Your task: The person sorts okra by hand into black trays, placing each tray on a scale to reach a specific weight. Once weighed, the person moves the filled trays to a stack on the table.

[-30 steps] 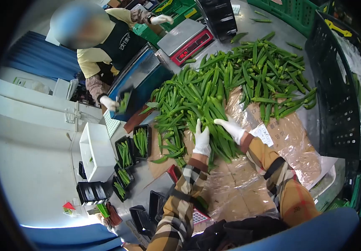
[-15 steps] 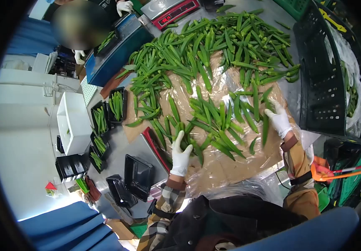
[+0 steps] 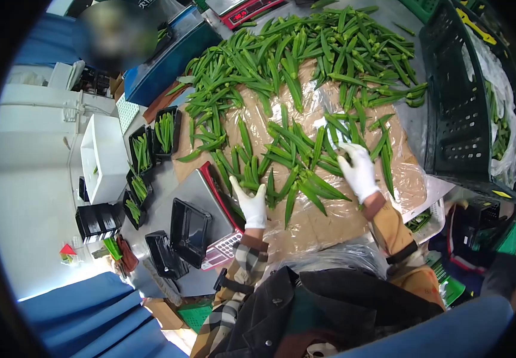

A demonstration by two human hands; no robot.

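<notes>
My left hand (image 3: 250, 204), in a white glove, rests at the near left edge of some loose okra (image 3: 250, 169), thumb and fingers apart. Wearing the same kind of glove, my right hand (image 3: 359, 173) reaches over the right side of the near okra cluster (image 3: 309, 182). Its thumb and fingers are spread by the pods, with nothing visibly gripped; some fingertips are hard to make out. These pods lie scattered on brown cardboard under clear plastic (image 3: 329, 230). Behind them spreads a large okra heap (image 3: 306, 53).
Left of my left hand, a black tray (image 3: 190, 232) sits on a scale (image 3: 225, 247). Filled okra trays (image 3: 164, 132) stand farther left beside a white bin (image 3: 106, 158). A dark green crate (image 3: 458, 101) is on the right. Across the table, a person stands by a blue box (image 3: 165, 56).
My right hand has moved left from the right-hand pods to the near cluster. My left hand stays almost in place, still spread. An orange-handled object at right has gone from view.
</notes>
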